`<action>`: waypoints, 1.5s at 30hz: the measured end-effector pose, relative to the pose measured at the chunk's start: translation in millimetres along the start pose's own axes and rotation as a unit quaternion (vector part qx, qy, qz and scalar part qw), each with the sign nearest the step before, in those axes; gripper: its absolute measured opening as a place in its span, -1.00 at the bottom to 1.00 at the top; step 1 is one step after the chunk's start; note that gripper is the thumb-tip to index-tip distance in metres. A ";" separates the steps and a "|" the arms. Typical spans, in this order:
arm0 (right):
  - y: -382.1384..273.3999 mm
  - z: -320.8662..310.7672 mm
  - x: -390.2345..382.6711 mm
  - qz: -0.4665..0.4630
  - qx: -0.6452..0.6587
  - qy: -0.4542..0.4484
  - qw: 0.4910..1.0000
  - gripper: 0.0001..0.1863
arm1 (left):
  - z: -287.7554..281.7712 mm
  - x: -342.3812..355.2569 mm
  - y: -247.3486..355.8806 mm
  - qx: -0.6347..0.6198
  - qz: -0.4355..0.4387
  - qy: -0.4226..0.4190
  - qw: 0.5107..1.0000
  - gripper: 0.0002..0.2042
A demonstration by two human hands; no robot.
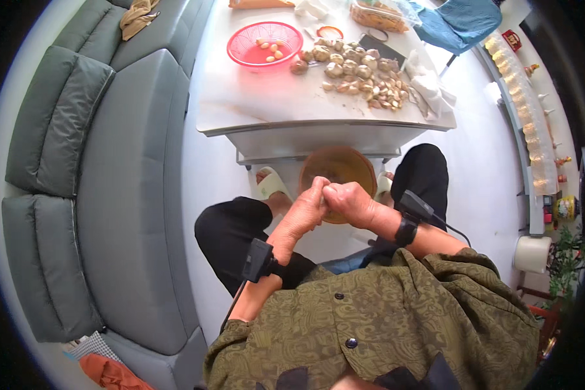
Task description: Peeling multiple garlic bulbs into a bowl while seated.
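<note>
Meeting over an orange-brown basin [363, 170]

Left hand [311, 204] and right hand [352, 200] press together, fingers curled narrow; whether they grip anything cannot be told. Beneath stands the basin; beyond, garlic [350, 67] lies on the table [231, 112]. A loosened pinch could plausibly drop a small piece outside the rim.

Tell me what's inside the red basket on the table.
The red basket holds several pale cloves, loosely grouped from its middle toward its right side. The bits of basket floor directly beneath them are covered, so I can't see those.
</note>
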State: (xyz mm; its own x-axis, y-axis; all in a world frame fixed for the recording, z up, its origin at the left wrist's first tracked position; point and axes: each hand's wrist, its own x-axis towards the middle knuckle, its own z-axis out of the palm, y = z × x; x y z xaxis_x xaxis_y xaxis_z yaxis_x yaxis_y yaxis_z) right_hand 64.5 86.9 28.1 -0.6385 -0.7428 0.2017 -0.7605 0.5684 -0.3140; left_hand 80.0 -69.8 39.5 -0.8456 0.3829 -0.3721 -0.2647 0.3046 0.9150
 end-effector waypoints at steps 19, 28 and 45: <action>47.8 -0.9 -61.0 0.060 0.042 0.027 0.997 -0.68 | 57.5 46.9 16.4 0.040 -0.018 -0.053 0.998 -0.71; 79.4 15.3 -83.2 0.139 0.148 0.110 0.973 -0.82 | 70.3 93.7 0.3 0.010 -0.050 -0.097 0.994 -0.75; 62.0 14.3 -92.0 0.230 0.169 0.133 0.949 -0.85 | 76.1 99.2 6.8 0.125 0.011 -0.158 0.979 -0.78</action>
State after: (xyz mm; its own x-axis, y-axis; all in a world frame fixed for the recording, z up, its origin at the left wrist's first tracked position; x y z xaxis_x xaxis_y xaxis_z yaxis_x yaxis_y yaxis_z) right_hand 77.8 185.5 -23.1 -0.9355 -0.3023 0.1829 -0.3403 0.6314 -0.6968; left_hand 29.7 36.6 -3.1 -0.6536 0.6302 -0.4190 -0.0933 0.4823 0.8710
